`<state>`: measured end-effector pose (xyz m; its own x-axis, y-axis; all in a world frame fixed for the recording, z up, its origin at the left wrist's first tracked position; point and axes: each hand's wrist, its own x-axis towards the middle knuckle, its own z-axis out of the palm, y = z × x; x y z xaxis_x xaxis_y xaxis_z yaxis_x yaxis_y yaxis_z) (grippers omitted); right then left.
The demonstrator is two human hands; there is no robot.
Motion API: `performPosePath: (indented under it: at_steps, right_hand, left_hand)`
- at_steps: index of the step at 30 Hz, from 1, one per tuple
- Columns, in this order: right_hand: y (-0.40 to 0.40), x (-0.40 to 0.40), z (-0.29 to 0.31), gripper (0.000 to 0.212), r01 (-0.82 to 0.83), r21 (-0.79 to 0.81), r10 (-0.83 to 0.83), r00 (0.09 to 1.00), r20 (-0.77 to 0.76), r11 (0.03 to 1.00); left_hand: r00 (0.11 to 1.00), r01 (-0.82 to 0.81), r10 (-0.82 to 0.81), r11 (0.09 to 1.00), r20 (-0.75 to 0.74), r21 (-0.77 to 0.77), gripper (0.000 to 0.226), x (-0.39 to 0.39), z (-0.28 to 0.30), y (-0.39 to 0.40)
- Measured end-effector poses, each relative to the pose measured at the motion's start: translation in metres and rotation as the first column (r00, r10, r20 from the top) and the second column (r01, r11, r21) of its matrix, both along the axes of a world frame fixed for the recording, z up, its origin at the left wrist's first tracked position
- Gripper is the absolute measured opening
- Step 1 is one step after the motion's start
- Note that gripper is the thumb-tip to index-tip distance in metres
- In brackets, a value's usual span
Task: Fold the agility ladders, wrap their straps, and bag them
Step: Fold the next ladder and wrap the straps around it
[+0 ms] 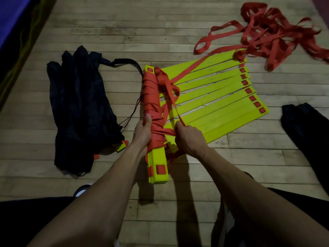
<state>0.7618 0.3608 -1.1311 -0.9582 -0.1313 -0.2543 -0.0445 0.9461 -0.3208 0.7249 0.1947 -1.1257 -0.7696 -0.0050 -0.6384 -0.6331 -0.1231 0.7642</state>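
Bundle: stacked yellow rungs (pixel 159 172) wound in red strap, held just above the wood floor (pixel 110 38) at centre frame.
Left hand: my left hand (pixel 142 132) clenches the wrapped middle, thumb lying along the windings.
Right hand: my right hand (pixel 190 138) pinches the loose strap (pixel 175 102) and pulls it taut toward 3 o'clock.
Second ladder: fanned rungs (pixel 219 97) lie flat from centre out to 2 o'clock, their tangled strap (pixel 270 32) at 1 o'clock.
Bag: a black bag (pixel 78 107) at 9 o'clock, a yellow rung end poking from its mouth.
Handling: rungs look stiff, light, slick plastic; the strap is limp and likely to slacken. I judge the wrapped middle the safest grip, tension kept on the free end.
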Motion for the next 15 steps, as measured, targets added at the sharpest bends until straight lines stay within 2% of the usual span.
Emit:
performPosePath:
  at_steps: [3,5,8,10,13,15]
  right_hand:
    - [-0.003,-0.003,-0.002,0.017,0.142,-0.247,-0.119,0.987,0.106,0.959]
    - [-0.003,-0.008,-0.001,0.015,0.258,-0.416,-0.151,0.95,0.272,0.872]
    - [-0.001,-0.011,0.008,0.016,0.371,-0.619,-0.079,0.892,0.446,0.692]
    - [0.001,-0.01,0.016,0.024,0.411,-0.673,-0.02,0.861,0.508,0.615]
    - [0.005,-0.009,0.015,0.046,0.428,-0.653,-0.038,0.852,0.523,0.625]
    - [0.006,-0.01,0.01,0.049,0.442,-0.659,-0.078,0.86,0.504,0.608]
  left_hand:
    - [0.999,0.035,-0.036,0.998,-0.018,-0.044,0.058,0.002,-0.001,-0.002]
    - [0.999,0.032,-0.034,0.998,-0.042,-0.055,0.045,0.003,-0.005,-0.005]
    - [0.998,0.022,-0.025,0.999,-0.053,-0.045,0.032,0.005,-0.005,-0.01]
    - [1.0,0.011,-0.013,0.999,-0.028,-0.047,0.038,0.005,-0.007,-0.012]
    - [0.998,-0.007,0.01,0.999,0.064,-0.043,0.054,0.004,-0.007,-0.01]
    - [0.994,-0.016,0.01,0.999,0.111,0.052,0.052,0.004,-0.006,-0.008]
